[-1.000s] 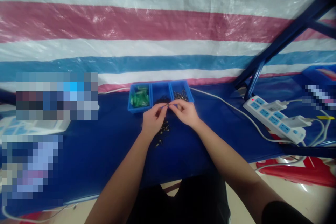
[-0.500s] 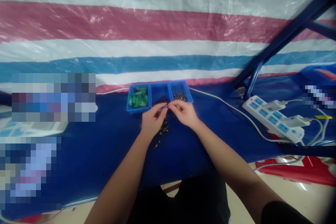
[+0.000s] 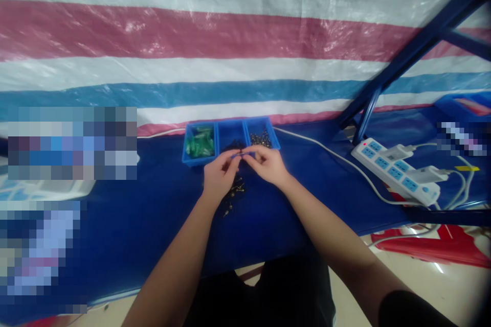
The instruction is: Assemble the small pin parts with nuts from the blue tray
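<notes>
My left hand (image 3: 221, 176) and my right hand (image 3: 266, 166) meet over the front edge of the blue bins, thumbs and forefingers pinched. Between the fingertips sits a small dark metallic piece (image 3: 241, 153), too small to name; both hands seem to grip it. Behind them stand three joined blue bins. Green pieces (image 3: 200, 141) fill the left bin (image 3: 199, 162), dark pieces (image 3: 235, 145) lie in the middle bin (image 3: 230, 130), and shiny metal pieces (image 3: 260, 139) in the right one (image 3: 261, 123). Below my hands lies a loose pile of small dark and brass-coloured parts (image 3: 232, 196), partly hidden by my left hand.
A white power strip (image 3: 395, 171) with plugged-in adapters lies on the right of the blue table (image 3: 153, 235). Its white cable (image 3: 337, 156) runs behind the bins. A blue metal frame (image 3: 406, 61) slants at right. Striped sheeting (image 3: 172, 36) hangs behind. Blurred-out items are at left.
The fingertips have drawn slightly apart, and more of the small piece shows between them. The whole view has shifted a little; the bins and the pile look the same.
</notes>
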Motion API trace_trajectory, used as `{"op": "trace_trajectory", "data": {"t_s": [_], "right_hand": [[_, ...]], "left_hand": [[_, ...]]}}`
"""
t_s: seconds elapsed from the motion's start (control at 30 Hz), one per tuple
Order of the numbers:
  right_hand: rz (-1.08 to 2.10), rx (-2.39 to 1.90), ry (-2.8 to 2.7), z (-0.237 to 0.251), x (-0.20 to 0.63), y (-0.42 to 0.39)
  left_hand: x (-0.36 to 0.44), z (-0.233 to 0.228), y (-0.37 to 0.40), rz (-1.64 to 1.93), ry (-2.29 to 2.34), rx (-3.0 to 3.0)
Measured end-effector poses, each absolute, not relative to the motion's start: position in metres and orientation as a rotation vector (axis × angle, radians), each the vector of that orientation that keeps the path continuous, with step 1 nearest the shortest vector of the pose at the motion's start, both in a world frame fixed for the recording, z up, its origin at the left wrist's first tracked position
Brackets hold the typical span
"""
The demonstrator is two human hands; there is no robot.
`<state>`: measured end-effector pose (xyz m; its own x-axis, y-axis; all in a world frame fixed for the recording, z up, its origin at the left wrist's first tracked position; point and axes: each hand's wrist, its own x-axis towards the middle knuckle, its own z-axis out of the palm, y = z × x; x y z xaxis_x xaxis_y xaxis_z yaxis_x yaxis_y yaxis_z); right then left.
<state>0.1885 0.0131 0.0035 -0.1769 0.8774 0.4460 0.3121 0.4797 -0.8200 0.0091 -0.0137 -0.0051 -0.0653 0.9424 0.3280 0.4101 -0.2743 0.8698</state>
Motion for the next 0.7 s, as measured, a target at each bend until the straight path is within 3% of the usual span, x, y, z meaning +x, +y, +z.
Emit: {"op": "trace_trajectory", "data": {"t_s": [0.7], "right_hand": [[0.724,-1.052,-1.724,0.004,0.189,0.0136]], "left_hand": [[0.0121,0.0004,-0.0161,1.306,1.428,1.695]]}}
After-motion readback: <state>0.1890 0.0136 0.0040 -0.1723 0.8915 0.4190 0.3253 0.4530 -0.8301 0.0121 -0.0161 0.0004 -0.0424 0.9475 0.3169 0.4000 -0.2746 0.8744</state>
